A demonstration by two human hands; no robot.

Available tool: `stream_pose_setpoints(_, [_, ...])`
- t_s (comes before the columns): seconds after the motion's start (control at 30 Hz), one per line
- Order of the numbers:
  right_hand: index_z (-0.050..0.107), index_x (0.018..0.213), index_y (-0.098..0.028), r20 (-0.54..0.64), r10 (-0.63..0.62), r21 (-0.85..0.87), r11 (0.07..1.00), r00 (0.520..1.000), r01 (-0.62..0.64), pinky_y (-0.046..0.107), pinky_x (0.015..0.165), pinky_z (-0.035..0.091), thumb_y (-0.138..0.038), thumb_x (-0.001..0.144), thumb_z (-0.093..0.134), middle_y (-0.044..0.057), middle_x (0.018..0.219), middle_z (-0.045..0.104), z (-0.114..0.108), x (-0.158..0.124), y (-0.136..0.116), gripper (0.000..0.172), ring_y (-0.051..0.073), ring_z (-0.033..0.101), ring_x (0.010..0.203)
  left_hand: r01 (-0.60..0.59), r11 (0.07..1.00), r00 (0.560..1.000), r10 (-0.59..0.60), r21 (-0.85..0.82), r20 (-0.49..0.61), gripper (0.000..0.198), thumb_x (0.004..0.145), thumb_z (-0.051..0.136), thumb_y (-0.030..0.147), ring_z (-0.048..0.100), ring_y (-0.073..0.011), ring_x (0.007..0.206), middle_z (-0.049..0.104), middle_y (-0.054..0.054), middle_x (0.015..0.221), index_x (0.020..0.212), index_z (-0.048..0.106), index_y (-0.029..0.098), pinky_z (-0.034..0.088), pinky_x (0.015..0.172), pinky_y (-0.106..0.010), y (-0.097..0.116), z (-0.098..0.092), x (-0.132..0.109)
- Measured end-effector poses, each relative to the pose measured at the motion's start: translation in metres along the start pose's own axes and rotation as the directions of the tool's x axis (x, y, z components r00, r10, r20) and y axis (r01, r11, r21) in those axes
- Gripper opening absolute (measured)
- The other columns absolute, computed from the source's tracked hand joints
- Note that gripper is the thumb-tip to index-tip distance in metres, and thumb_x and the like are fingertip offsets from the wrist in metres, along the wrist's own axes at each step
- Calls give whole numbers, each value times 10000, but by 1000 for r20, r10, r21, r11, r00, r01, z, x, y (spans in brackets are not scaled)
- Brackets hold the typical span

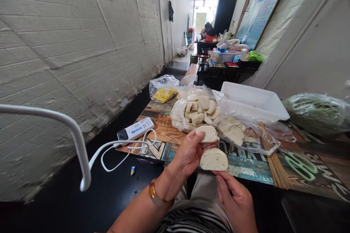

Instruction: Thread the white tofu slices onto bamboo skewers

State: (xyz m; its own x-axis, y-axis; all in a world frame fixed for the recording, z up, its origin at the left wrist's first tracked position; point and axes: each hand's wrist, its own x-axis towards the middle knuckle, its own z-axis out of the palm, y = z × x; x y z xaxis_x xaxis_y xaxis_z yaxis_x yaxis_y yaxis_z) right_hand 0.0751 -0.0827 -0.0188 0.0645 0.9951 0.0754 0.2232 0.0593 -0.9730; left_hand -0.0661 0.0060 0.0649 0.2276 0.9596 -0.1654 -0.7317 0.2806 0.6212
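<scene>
My left hand (188,153) grips a pale, doughy half-round slice (207,134) between thumb and fingers. Just below it is a second pale slice (214,159) with a flat lower edge, held over the front edge of the table. The fingertips of my right hand (235,194) are pinched together at that lower edge; whether a thin stick is also between them I cannot tell. Beyond my hands, an open plastic bag (179,114) is heaped with similar slices (199,109). More slices (232,131) lie in clear plastic to its right.
A bundle of thin wooden skewers (277,171) lies near green-handled scissors (300,165). Behind stand a white plastic tub (253,98) and a bagged green bundle (318,111). At left are a power bank (136,130) with white cable and a bag of yellow pieces (164,94). A person (208,31) sits far back.
</scene>
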Motion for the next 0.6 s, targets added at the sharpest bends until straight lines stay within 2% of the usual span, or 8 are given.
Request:
stream_pose_setpoints(0.17, [749,926,-165,-72,9,43,999,997,-6,198,431,425,-429,871,613,-52,463,528,1,-2,-4,302,107,480,397,-9,1000,1000,9,19,-6,379,699,796,287,715,-222,812,746,-124,958,1011,664,115,543,776,-294,-1,2,0])
stream_pose_setpoints(0.4, [760,910,-154,-27,20,39,999,999,-19,206,416,433,-444,869,606,-45,446,535,-3,2,-6,331,113,487,381,-12,1000,1000,12,6,-14,387,671,817,295,705,-201,810,743,-104,966,991,679,128,520,812,-284,-3,6,-2])
stream_pose_setpoints(0.6, [754,952,-153,-9,35,86,996,999,-34,205,419,438,-437,876,609,-45,461,551,-2,1,-1,328,111,486,383,-36,999,999,36,35,-14,413,671,821,317,696,-200,801,739,-101,957,1015,680,138,516,736,-269,-6,6,-3])
